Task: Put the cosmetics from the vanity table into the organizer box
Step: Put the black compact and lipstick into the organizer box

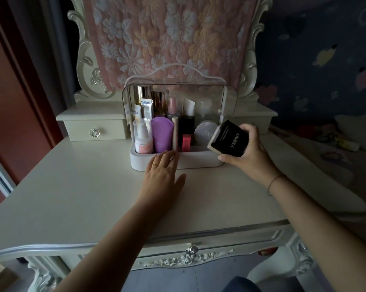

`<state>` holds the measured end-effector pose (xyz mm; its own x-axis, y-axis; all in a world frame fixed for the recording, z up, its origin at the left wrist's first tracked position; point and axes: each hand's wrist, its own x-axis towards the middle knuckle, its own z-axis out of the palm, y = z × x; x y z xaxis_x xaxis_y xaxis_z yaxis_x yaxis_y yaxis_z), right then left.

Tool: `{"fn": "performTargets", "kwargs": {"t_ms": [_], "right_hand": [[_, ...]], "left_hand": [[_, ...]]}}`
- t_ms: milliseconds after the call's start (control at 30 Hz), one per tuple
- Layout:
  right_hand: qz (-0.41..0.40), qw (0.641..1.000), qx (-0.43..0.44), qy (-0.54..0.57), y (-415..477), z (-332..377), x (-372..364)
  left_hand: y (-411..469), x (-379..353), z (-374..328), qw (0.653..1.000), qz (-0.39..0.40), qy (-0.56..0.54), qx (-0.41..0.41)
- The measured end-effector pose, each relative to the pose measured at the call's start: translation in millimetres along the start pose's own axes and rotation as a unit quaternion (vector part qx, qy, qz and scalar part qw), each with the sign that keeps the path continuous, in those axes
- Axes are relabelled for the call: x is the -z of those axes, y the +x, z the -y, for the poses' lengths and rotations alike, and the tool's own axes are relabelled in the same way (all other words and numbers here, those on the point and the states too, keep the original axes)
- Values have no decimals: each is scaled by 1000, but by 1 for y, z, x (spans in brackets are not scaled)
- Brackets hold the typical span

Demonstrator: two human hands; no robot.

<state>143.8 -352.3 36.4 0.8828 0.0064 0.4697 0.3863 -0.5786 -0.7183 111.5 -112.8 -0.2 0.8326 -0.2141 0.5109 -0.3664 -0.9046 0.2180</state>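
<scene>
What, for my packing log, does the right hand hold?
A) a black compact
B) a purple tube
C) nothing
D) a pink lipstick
A: the right hand grips a black compact lettered LAMELA, held tilted at the right end of the organizer.

Dim, soft light; the surface (83, 197) left of the left grip (163, 175) glows palest; edges bend, corners darken

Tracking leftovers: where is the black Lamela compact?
The black Lamela compact is in the right hand, by the front right corner of the organizer box.
</scene>
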Motion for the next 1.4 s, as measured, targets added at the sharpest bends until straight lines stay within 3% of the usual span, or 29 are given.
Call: {"fn": "performTargets", "kwargs": {"t_ms": [267, 400, 500, 667, 900, 1033, 1133, 1267, 1400], "right_hand": [[5, 998, 3, 59, 3, 10, -20], [11, 997, 22, 67, 2, 23, -40], [10, 995, 41, 86, 5, 32, -52], [106, 981, 10, 165, 7, 38, -50], [41, 988, -11, 148, 8, 30, -36], [53, 988, -1, 143, 10, 22, -29], [45, 990, 0, 132, 11, 20, -22], [15, 998, 38, 47, 20, 27, -15], [32, 991, 99, -87, 25, 38, -15]], "left_hand": [[0, 0, -5, 999, -19, -47, -9], [5, 12, -6, 990, -13, -140, -14], [14, 15, -21, 969, 3, -247, 14], [18, 16, -40, 919, 16, -389, 66], [23, 9, -49, 875, 28, -472, 100], [24, 9, -57, 856, 16, -510, 81], [25, 5, -55, 878, 30, -473, 74], [21, 0, -35, 963, 8, -268, 22], [13, -4, -19, 989, -8, -147, 9]]}}
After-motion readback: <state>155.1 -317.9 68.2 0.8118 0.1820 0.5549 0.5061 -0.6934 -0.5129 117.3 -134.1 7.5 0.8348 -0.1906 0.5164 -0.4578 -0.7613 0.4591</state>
